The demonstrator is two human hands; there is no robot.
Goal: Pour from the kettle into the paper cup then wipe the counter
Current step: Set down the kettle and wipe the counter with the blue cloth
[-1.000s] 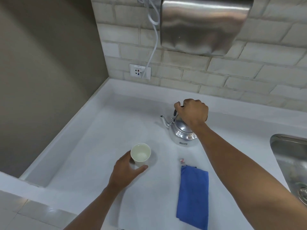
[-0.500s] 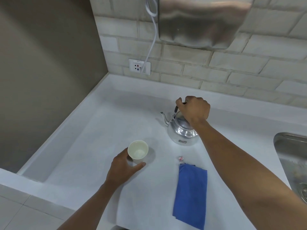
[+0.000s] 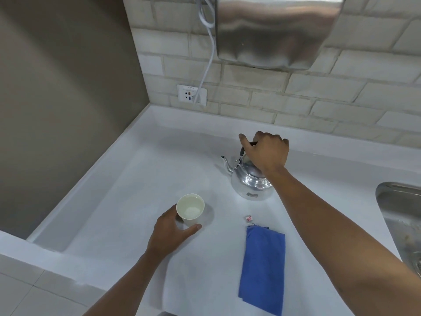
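Our right hand [image 3: 266, 151] curls round the handle of the kettle [image 3: 250, 181], upright toward the counter's [image 3: 127, 179] back edge; our left hand [image 3: 169, 231] grips the paper cup [image 3: 190, 209] nearer the front. We judge pouring not begun, with the blue cloth [image 3: 262, 265] untouched

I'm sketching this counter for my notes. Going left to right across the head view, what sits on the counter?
Left hand holding the paper cup → kettle, its handle gripped by the right hand → blue cloth → sink at the right edge.
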